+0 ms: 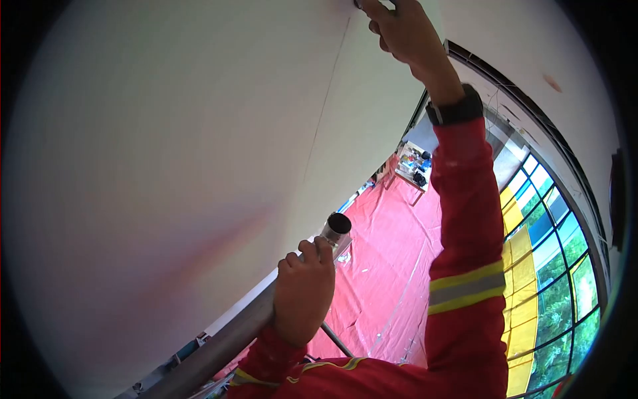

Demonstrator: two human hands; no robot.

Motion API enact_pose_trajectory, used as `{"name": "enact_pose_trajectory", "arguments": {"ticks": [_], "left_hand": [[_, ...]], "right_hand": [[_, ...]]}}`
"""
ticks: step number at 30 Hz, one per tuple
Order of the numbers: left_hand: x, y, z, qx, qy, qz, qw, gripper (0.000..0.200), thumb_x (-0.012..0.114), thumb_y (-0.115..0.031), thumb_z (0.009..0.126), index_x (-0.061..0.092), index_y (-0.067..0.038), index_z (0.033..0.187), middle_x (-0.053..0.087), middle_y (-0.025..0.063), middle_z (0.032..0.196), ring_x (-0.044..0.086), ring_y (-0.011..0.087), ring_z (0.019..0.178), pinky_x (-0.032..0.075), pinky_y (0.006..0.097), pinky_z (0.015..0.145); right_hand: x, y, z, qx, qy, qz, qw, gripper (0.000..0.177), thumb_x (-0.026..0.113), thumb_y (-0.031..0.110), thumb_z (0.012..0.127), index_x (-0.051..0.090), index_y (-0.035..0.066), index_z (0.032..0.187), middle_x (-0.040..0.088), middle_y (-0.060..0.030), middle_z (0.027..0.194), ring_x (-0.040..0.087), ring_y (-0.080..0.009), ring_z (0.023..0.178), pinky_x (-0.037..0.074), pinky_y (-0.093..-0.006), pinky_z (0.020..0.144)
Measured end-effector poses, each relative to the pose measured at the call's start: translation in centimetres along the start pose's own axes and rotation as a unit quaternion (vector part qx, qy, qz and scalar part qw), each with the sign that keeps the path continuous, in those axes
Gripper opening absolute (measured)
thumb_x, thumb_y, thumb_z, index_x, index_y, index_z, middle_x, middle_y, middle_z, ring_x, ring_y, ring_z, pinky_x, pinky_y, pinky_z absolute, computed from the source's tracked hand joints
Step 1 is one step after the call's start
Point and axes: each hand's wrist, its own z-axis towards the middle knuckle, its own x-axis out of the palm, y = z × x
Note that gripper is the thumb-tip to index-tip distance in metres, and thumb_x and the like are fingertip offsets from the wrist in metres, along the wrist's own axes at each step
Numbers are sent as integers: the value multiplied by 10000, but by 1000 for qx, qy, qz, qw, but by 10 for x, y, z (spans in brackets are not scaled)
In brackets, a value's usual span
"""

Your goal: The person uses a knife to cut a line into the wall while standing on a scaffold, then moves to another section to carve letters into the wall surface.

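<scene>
My left hand [306, 286] is wrapped round a thick metal pipe [229, 339], close to its open round end [339, 223]. Raised high, my right hand [409, 33] reaches the top edge of the view with its fingers curled against the white surface [199, 100]. A small dark edge shows by those fingers, but the thing they hold is mostly cut off. A thin dark line [325, 100] runs down the white surface below that hand. A dark band [458, 110] circles my right wrist, above a red sleeve with a reflective stripe [467, 289].
Far below, pink-red sheeting [379, 266] covers the floor. A table [412, 169] with assorted items stands at its far end. On the right are gridded windows [565, 253] and yellow panels [520, 306]. Another thin dark bar [337, 339] slants beneath the pipe.
</scene>
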Motion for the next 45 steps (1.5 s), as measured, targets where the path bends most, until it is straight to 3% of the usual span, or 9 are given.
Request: {"name": "enact_pose_trajectory", "arguments": {"ticks": [9,12,16,22,26,27,31,37,45], "left_hand": [[1,-7,-5,15,16,17,1000,359,636,-173,899,577,-28,1222,627,85,968,658,198,751,524,326,687],[0,-5,-10,19,17,16,1000,365,636,-186,903,573,-26,1225,631,88,977,657,190,758,519,319,685],[2,-5,-11,11,4,-15,1000,348,630,-145,885,584,-33,1211,624,82,936,659,224,736,534,346,681],[3,-7,-5,12,23,17,1000,344,631,-187,908,581,-37,1213,624,77,969,659,186,760,520,314,678],[-2,-7,-7,7,17,1,1000,346,635,-177,901,580,-39,1213,624,77,959,659,200,750,522,324,674],[-2,-8,-8,6,16,-5,1000,358,645,-169,887,584,-38,1215,624,77,948,662,215,744,528,335,679],[0,-6,-5,9,20,3,1000,369,658,-174,883,586,-37,1218,625,76,935,665,230,737,540,351,692],[-3,-6,-5,10,27,6,1000,340,621,-178,917,573,-38,1222,624,79,971,660,183,757,518,313,673],[-2,-7,-5,16,11,28,999,352,636,-175,892,585,-33,1210,627,71,963,651,193,734,522,319,680]], "right_hand": [[-13,-18,-48,-43,-56,-161,984,296,577,222,984,675,33,1190,693,-151,765,711,-277,712,528,-353,641],[17,-55,3,-184,-125,-116,968,289,569,249,1029,660,1,1149,654,-111,744,599,-198,611,472,-342,552],[2,-29,-54,-42,-88,-115,989,287,636,263,1002,649,105,1242,524,40,624,435,-25,469,324,-222,423],[11,-36,-43,-79,-98,-145,981,319,578,264,997,662,15,1177,730,-208,898,735,-349,821,553,-415,740],[24,-20,-22,0,-75,-20,997,350,576,279,1023,630,25,1258,511,25,652,432,-49,507,357,-257,468],[18,-29,-31,-46,-95,-102,989,311,594,244,991,650,12,1189,729,-218,928,731,-368,840,553,-431,757],[2,-23,-90,-13,-67,-127,990,289,581,221,987,649,17,1180,724,-230,925,712,-412,817,549,-448,735],[30,-60,1,-260,-184,-218,923,251,593,134,984,652,66,1219,606,-47,805,498,-84,542,401,-272,485],[-3,-15,-100,29,-38,-118,992,373,584,-22,932,636,82,1287,632,-49,918,570,-77,572,463,-261,514]]}}
